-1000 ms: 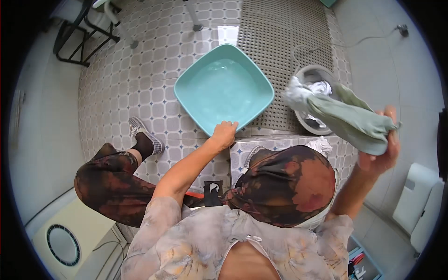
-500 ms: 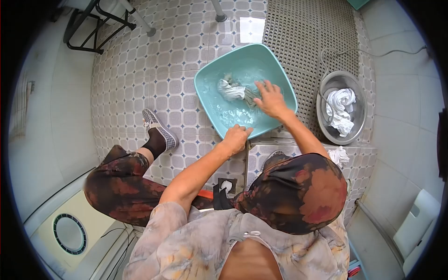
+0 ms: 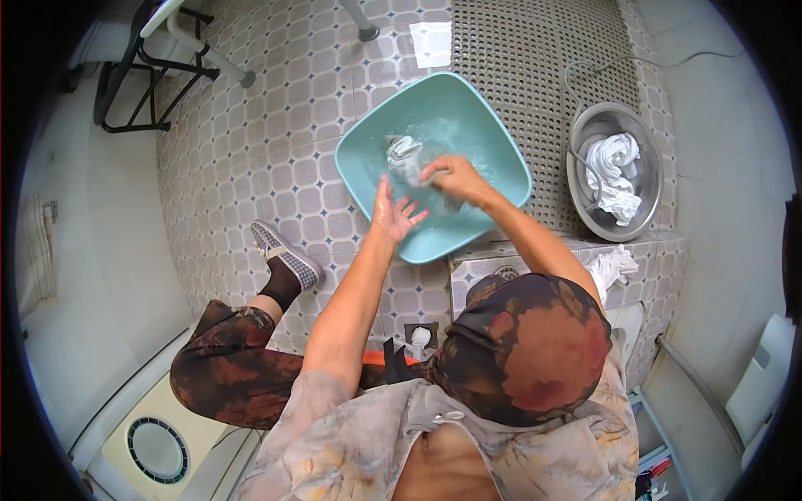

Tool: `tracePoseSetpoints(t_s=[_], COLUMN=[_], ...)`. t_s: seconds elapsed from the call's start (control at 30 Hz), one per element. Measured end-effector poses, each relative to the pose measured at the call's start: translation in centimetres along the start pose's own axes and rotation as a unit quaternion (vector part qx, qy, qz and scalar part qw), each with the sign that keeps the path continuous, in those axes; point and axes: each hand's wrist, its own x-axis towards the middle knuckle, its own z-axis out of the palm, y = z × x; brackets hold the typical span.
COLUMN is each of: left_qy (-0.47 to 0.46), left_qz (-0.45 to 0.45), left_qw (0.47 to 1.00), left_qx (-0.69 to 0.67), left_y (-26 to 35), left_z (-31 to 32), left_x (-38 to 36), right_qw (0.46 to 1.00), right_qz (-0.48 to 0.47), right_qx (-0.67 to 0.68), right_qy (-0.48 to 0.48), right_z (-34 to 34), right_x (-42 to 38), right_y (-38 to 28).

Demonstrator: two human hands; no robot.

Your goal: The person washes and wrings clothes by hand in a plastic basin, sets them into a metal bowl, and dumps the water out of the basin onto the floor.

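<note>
A teal plastic basin [image 3: 355,196] stands on the tiled floor with water in it. A wet white and greyish cloth [image 3: 404,154] lies bunched in the water. My right hand [image 3: 458,181] is over the middle of the basin, its fingers curled closed on the right part of the cloth, which is blurred there. Over the basin's near left side is my left hand [image 3: 396,217], palm turned up and fingers spread, holding nothing. It is just below the cloth, apart from it.
A steel bowl [image 3: 576,200] with white cloth [image 3: 614,171] stands at the right, a hose hanging into it. Another white cloth [image 3: 614,265] lies on the tiled step. A perforated mat [image 3: 543,108] is behind the basin. A black metal frame [image 3: 150,92] stands at the upper left.
My left hand has left the basin's near rim and moved inside, turning palm up with fingers spread. My right hand has moved left and closed on the cloth.
</note>
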Motion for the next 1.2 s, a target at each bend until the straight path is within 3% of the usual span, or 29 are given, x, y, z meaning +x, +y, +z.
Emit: tracePoseSetpoints(t_s=[0.03,0.1,0.17,0.27,0.3,0.47,0.53,0.6,0.7,0.73,0.77,0.8,0.87,0.93,0.97,1.07,1.17,1.2], left_qy=[0.035,-0.13,-0.242,-0.153,-0.212,-0.262,-0.226,-0.124,-0.071,-0.064,0.054,0.063,0.076,0.053,0.042,0.03,0.025,0.003], left_qz=[-0.002,-0.018,-0.026,0.122,0.26,0.177,0.116,0.028,0.107,0.134,0.14,0.137,0.128,0.098,0.082,0.062,-0.022,-0.03], left_qw=[0.999,0.991,0.97,0.978,0.94,0.934,0.958,0.992,0.992,0.989,0.985,0.98,0.964,0.973,0.976,0.976,0.989,0.995], left_qx=[-0.029,-0.024,-0.017,0.069,0.07,0.169,0.133,0.025,0.018,0.019,0.083,0.128,0.219,0.203,0.195,0.205,0.143,0.098], left_y=[0.4,1.2,1.2,1.4,-0.1,-0.1,-0.3,-0.6,-0.1,0.3,0.7,0.8,0.7,0.6,0.5,0.0,-0.1,0.1], left_z=[0.9,-1.0,-3.5,0.3,-0.1,0.0,0.7,2.0,0.6,0.0,-0.1,-0.4,-0.9,-1.0,-1.2,-1.1,0.2,0.2], left_x=[0.2,3.3,7.0,0.7,-1.7,1.5,1.1,-1.0,0.4,0.8,0.6,0.4,0.5,1.2,1.4,1.3,0.6,1.3], right_qw=[0.995,0.991,0.98,0.93,0.926,0.906,0.856,0.92,0.896,0.88,0.862,0.842,0.821,0.805,0.833,0.9,0.981,0.98], right_qz=[0.025,0.042,-0.169,-0.343,-0.334,-0.247,-0.195,-0.127,-0.148,-0.105,-0.062,-0.019,-0.026,-0.035,-0.048,0.047,-0.032,-0.088], right_qx=[0.094,0.111,0.091,-0.118,-0.165,-0.319,-0.467,-0.355,-0.394,-0.434,-0.471,-0.505,-0.566,-0.589,-0.544,-0.419,-0.185,-0.177], right_qy=[-0.032,-0.068,-0.06,0.056,0.064,0.127,0.104,0.109,0.144,0.161,0.175,0.188,0.064,-0.063,-0.088,0.112,-0.049,-0.022], right_z=[0.7,2.6,4.2,6.8,7.1,6.7,3.6,0.5,-0.8,-0.7,0.1,0.9,2.6,3.3,2.3,2.2,1.4,2.0], right_x=[-1.6,-3.2,-5.0,-6.6,-6.4,-1.6,1.3,1.8,2.2,1.6,0.3,-0.8,-1.6,-1.7,-1.6,-0.5,0.6,-0.1], right_y=[-3.7,-7.1,-10.6,-13.0,-13.1,-8.4,-5.0,-2.1,2.1,2.1,2.0,1.9,3.8,3.5,2.9,3.3,2.0,1.4])
